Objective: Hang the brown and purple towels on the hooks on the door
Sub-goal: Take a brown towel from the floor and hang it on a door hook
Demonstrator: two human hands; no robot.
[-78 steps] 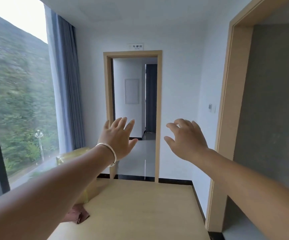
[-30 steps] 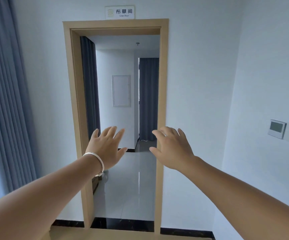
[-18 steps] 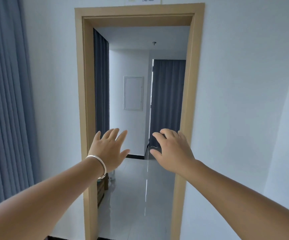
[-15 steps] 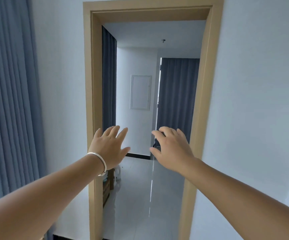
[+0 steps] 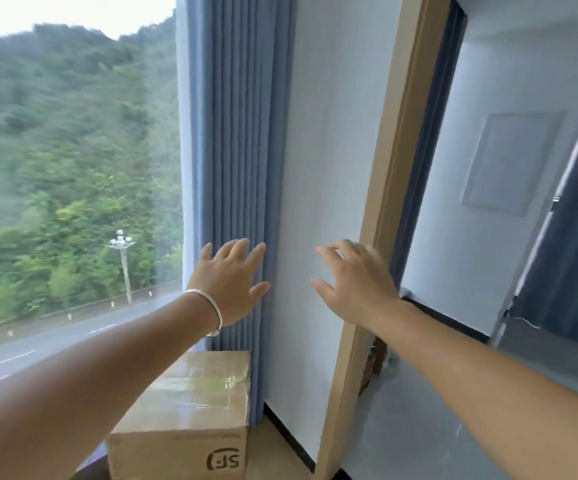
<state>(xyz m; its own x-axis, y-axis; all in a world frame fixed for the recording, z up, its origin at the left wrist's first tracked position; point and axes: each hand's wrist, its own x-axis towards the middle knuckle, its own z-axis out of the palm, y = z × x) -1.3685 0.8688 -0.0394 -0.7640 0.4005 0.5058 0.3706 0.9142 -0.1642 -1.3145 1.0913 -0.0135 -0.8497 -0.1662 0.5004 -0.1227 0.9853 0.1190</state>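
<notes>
Both my arms reach forward at chest height. My left hand, with a silver bangle on its wrist, is open with fingers spread in front of the blue-grey curtain. My right hand is open too, held before the white wall beside the wooden door frame. Neither hand holds anything. No brown or purple towel, no door leaf and no hooks are in view.
A taped cardboard box stands on the floor below my left arm, against the curtain. A large window on the left shows a green hillside and a road. Through the doorway lies a glossy grey floor and a dark curtain.
The view has swung left and tilted: the doorway, centred before, now sits at the right, and the window and cardboard box have come into view. Both hands stay open and empty.
</notes>
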